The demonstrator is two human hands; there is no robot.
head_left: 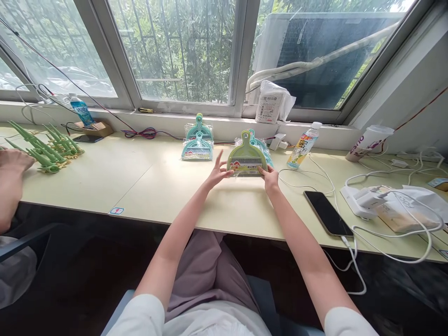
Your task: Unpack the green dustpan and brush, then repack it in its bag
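Observation:
A green dustpan-and-brush set [247, 154] in clear wrap stands upright over the table, its handle with a hole at the top. My right hand [270, 178] grips its lower right corner. At its lower left edge is my left hand [220, 174], fingers spread, the thumb at or very near the wrap. Behind the green set, a blue set [266, 151] shows partly. To the left, a wrapped blue-green set [197, 150] stands in front of another one with a green handle [199, 125].
A phone [328, 213], white cables and a power strip [360, 200] lie at right, near a drink bottle [304, 145] and a cup [369, 142]. Green spiky pieces [49, 147] and another person's hand [16, 158] are at left. Tissues [271, 102] stand by the window.

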